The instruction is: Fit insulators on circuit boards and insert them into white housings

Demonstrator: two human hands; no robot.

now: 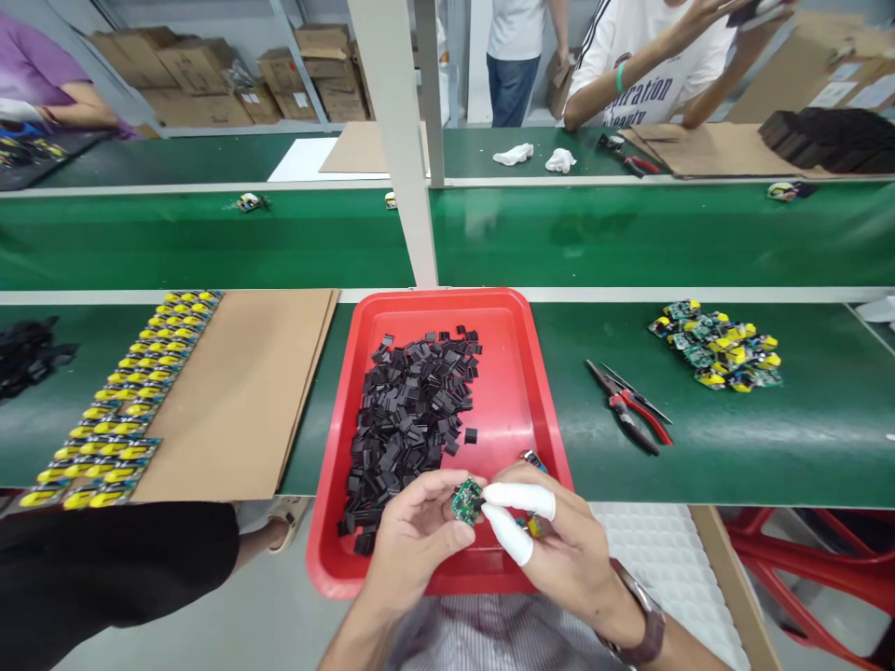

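Note:
My left hand (418, 533) pinches a small green circuit board (465, 501) between thumb and fingers, above the front of a red tray (518, 373). White finger cots cover the thumb and index finger of my right hand (570, 536). Those two fingertips close on a small black piece (479, 504) at the board's right edge. Whether that piece is fixed to the board, I cannot tell. A heap of small black plastic pieces (416, 401) fills the tray's left side. Partly hidden by my right hand, another board with a yellow part (534, 526) shows near the tray's right side.
Rows of boards with yellow parts (132, 387) lie on cardboard (238, 391) at left. To the right are red-handled pliers (626, 406), tweezers (640, 393) and a pile of boards (723, 347). A post (395, 121) rises behind the tray. Co-workers stand across the green belt (629, 233).

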